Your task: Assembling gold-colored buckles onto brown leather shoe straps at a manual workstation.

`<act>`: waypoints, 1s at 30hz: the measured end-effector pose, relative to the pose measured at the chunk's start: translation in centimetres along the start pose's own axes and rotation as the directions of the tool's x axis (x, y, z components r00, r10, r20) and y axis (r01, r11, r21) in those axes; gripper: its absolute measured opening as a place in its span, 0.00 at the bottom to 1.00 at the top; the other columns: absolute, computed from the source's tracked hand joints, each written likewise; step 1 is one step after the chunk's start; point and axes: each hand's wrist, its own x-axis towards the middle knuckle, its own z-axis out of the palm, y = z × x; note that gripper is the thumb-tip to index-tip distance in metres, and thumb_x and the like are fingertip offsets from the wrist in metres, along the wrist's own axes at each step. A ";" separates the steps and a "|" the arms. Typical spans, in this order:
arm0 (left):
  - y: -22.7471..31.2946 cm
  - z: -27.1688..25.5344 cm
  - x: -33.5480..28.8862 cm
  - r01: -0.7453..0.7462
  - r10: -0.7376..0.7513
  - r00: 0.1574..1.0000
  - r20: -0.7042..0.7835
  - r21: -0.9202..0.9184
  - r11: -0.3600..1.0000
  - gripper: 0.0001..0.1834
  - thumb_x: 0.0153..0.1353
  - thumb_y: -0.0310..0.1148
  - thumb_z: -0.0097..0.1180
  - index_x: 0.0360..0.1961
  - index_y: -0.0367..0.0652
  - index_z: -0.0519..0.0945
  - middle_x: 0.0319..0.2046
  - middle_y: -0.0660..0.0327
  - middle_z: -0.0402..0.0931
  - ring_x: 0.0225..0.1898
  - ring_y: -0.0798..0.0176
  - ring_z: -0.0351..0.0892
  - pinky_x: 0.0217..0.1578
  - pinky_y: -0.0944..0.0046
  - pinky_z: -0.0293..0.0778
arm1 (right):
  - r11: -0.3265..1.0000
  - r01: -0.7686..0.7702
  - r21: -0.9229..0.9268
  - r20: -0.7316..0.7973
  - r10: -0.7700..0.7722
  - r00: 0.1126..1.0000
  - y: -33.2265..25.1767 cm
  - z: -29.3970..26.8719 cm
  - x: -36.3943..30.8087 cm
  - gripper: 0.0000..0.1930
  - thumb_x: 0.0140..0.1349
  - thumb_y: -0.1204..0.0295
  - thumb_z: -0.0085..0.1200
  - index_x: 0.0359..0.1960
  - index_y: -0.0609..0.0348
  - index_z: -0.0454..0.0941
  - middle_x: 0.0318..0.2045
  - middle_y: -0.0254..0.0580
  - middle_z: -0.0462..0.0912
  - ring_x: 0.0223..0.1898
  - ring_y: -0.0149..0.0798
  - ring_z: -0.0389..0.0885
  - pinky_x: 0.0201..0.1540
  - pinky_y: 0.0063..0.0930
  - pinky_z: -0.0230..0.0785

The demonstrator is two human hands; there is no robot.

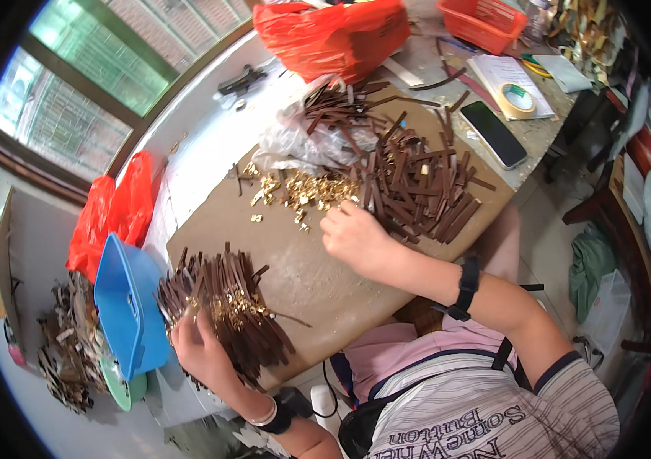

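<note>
My left hand (201, 353) is at the near left, its fingers curled against a heap of brown strips fitted with gold buckles (227, 306). Whatever its fingertips pinch is too small to make out. Beside the near edge of a pile of loose gold buckles (318, 191), my right hand (357, 239) has its fingers drawn together. I cannot see what, if anything, lies between them. Just beyond and to the right of that hand spreads a large tangle of plain brown strips (409, 180). All these lie on a brown sheet (310, 283) covering the table.
A crumpled clear bag (287, 145) and a red plastic bag (333, 38) lie at the back. A phone (494, 134), tape roll (517, 99), notebook (494, 73) and red basket (482, 27) are at the right. A blue bin (130, 306) stands left.
</note>
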 end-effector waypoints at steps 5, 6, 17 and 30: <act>4.1 2.2 -2.4 0.047 0.052 0.981 0.186 -0.490 0.871 0.08 0.58 0.21 0.54 0.38 0.31 0.79 0.35 0.59 0.75 0.32 0.70 0.73 0.33 0.71 0.70 | 0.988 0.014 0.151 -0.129 0.006 0.992 0.3 -0.9 -0.7 0.08 0.40 0.73 0.54 0.25 0.60 0.74 0.27 0.39 0.72 0.35 0.39 0.71 0.40 0.31 0.66; 4.9 3.2 -2.8 0.022 0.109 0.970 0.215 -0.530 0.848 0.08 0.58 0.20 0.55 0.38 0.31 0.80 0.33 0.59 0.75 0.31 0.72 0.73 0.31 0.73 0.70 | 0.959 0.025 0.284 -0.203 0.035 0.979 0.3 -1.8 -1.2 0.09 0.40 0.74 0.55 0.27 0.61 0.75 0.27 0.40 0.73 0.38 0.40 0.72 0.41 0.31 0.67; 17.1 13.8 -4.3 -0.171 0.355 0.703 0.617 -0.337 0.926 0.11 0.50 0.33 0.63 0.26 0.34 0.79 0.24 0.49 0.78 0.26 0.47 0.78 0.29 0.57 0.73 | -0.808 -0.098 0.581 0.569 0.318 0.758 1.5 -5.1 -15.2 0.16 0.60 0.78 0.50 0.50 0.69 0.69 0.45 0.56 0.78 0.46 0.39 0.79 0.45 0.25 0.75; 16.4 12.2 -7.4 0.140 0.159 0.637 0.755 -0.315 0.939 0.08 0.53 0.28 0.60 0.28 0.31 0.81 0.19 0.57 0.79 0.21 0.68 0.78 0.24 0.71 0.72 | -0.821 -0.058 0.569 0.585 0.354 0.729 2.4 -7.1 -17.5 0.25 0.59 0.79 0.50 0.60 0.62 0.60 0.41 0.50 0.78 0.43 0.39 0.80 0.42 0.25 0.76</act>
